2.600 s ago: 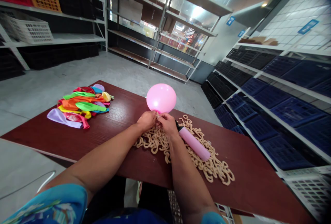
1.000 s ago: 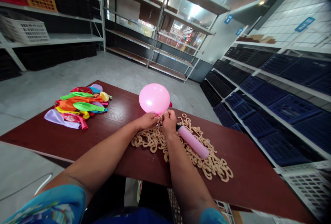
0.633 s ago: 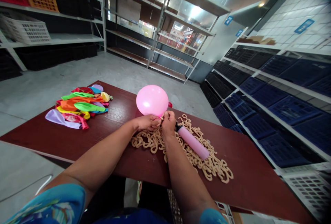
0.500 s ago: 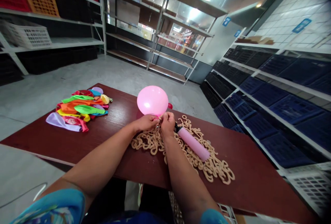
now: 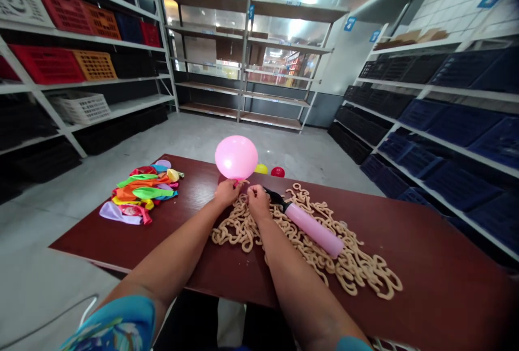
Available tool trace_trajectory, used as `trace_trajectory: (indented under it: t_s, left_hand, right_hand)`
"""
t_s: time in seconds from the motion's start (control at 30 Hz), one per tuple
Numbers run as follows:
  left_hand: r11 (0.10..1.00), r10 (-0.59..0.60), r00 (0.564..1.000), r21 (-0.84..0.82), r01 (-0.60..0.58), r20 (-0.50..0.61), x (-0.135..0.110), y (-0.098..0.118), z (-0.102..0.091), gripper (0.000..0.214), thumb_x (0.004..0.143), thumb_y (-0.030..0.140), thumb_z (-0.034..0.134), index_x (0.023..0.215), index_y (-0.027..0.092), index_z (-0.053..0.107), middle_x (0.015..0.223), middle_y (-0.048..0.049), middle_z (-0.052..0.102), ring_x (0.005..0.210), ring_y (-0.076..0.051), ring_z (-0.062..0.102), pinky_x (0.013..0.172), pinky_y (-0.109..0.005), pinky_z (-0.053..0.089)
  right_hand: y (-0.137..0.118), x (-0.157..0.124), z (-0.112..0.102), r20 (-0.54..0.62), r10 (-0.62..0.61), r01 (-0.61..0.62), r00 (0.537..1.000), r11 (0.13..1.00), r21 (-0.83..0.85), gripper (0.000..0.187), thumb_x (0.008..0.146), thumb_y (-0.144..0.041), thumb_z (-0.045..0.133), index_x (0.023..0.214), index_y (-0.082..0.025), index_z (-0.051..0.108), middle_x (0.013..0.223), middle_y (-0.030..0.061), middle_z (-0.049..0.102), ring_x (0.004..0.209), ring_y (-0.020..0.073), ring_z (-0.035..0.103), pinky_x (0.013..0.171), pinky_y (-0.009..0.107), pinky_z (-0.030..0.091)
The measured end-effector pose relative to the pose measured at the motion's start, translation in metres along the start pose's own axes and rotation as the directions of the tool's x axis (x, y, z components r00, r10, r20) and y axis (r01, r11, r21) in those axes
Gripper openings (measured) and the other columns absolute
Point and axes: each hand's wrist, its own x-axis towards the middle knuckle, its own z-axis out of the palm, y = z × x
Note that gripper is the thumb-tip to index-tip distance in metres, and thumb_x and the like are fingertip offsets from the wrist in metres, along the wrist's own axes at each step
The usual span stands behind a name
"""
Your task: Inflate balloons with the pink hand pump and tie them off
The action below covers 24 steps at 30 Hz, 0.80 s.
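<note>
An inflated pink balloon [image 5: 236,157] stands over the far edge of the table, its neck pointing down toward me. My left hand [image 5: 227,192] is closed on that neck. Just to the right, a little apart, is my right hand [image 5: 258,200], its fingers pinched together; whether anything small is between them is hidden. Beside it lies a pink hand pump [image 5: 314,227] with a black nozzle end. The pump rests on a heap of tan, curly rope-like pieces [image 5: 352,264], which spreads beneath and around my right forearm.
Several uninflated balloons [image 5: 141,191] in mixed colours lie piled on the left of the dark red table [image 5: 178,237]. Beyond its far edge show a yellow balloon [image 5: 261,169] and a red balloon [image 5: 278,172]. Shelves with crates [image 5: 60,64] line both sides.
My right hand has come away from the balloon's neck and from my left hand. The view has tilted and turned, bringing the yellow balloon into sight.
</note>
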Motion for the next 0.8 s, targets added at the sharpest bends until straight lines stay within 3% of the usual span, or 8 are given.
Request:
trace_trajectory:
  t_s: [0.17, 0.3, 0.4, 0.5, 0.67, 0.8]
  left_hand:
    - [1.000, -0.010, 0.992, -0.022, 0.013, 0.124, 0.025, 0.017, -0.009, 0.026, 0.078, 0.036, 0.050, 0.087, 0.022, 0.070, 0.093, -0.0101, 0.067, 0.089, -0.025, 0.059, 0.076, -0.029, 0.041]
    - [0.986, -0.122, 0.990, -0.104, 0.129, 0.075, 0.046, 0.037, -0.008, 0.026, 0.074, 0.036, 0.055, 0.082, 0.015, 0.068, 0.084, -0.0119, 0.066, 0.084, -0.024, 0.060, 0.073, -0.029, 0.042]
    - [0.959, -0.170, 0.985, -0.225, 0.170, 0.017, 0.053, 0.041, -0.005, 0.039, 0.071, 0.035, 0.060, 0.103, 0.013, 0.060, 0.093, -0.0117, 0.065, 0.082, -0.021, 0.059, 0.071, -0.027, 0.043]
    - [0.945, -0.158, 0.986, -0.298, 0.136, -0.051, 0.050, 0.030, -0.010, 0.062, 0.069, 0.034, 0.063, 0.124, 0.012, 0.045, 0.110, -0.0151, 0.059, 0.092, -0.021, 0.058, 0.077, -0.027, 0.043]
    - [0.990, -0.121, 0.987, 0.058, 0.127, -0.105, 0.036, -0.008, -0.048, 0.043, 0.077, 0.033, 0.051, 0.115, 0.012, 0.055, 0.118, -0.0169, 0.053, 0.106, -0.025, 0.050, 0.089, -0.032, 0.037]
    - [0.886, -0.171, 0.959, 0.392, 0.250, -0.224, 0.025, -0.042, -0.095, 0.037, 0.077, 0.028, 0.049, 0.112, 0.017, 0.058, 0.118, -0.0155, 0.052, 0.111, -0.030, 0.042, 0.090, -0.038, 0.034]
  right_hand:
    - [0.003, 0.000, 0.002, 0.031, -0.025, 0.024, 0.999, 0.999, 0.041, 0.018, 0.074, -0.035, 0.045, 0.073, -0.021, 0.056, 0.065, -0.0017, 0.059, 0.063, 0.0152, 0.053, 0.061, 0.027, 0.040]
    - [0.000, 0.000, 0.002, 0.043, 0.018, -0.022, 0.999, 0.995, 0.100, 0.017, 0.072, -0.036, 0.047, 0.072, -0.021, 0.056, 0.061, -0.0025, 0.058, 0.058, 0.0147, 0.053, 0.059, 0.026, 0.039]
    - [-0.002, 0.000, -0.001, 0.069, 0.067, -0.075, 0.995, 0.989, 0.124, 0.017, 0.071, -0.036, 0.048, 0.072, -0.021, 0.056, 0.058, -0.0029, 0.058, 0.054, 0.0145, 0.052, 0.058, 0.027, 0.040]
    - [-0.004, 0.000, -0.002, 0.081, 0.076, -0.084, 0.994, 0.991, 0.105, 0.018, 0.071, -0.036, 0.049, 0.073, -0.021, 0.057, 0.057, -0.0019, 0.059, 0.052, 0.0151, 0.053, 0.058, 0.028, 0.040]
    - [0.002, 0.002, -0.001, 0.075, 0.033, -0.036, 0.997, 0.999, 0.039, 0.020, 0.072, -0.037, 0.047, 0.075, -0.020, 0.058, 0.061, 0.0006, 0.062, 0.058, 0.0168, 0.056, 0.061, 0.029, 0.041]
    - [0.008, 0.004, 0.001, 0.076, 0.025, -0.026, 0.997, 0.999, 0.018, 0.022, 0.072, -0.038, 0.047, 0.075, -0.020, 0.059, 0.063, 0.0017, 0.063, 0.059, 0.0174, 0.057, 0.062, 0.030, 0.041]
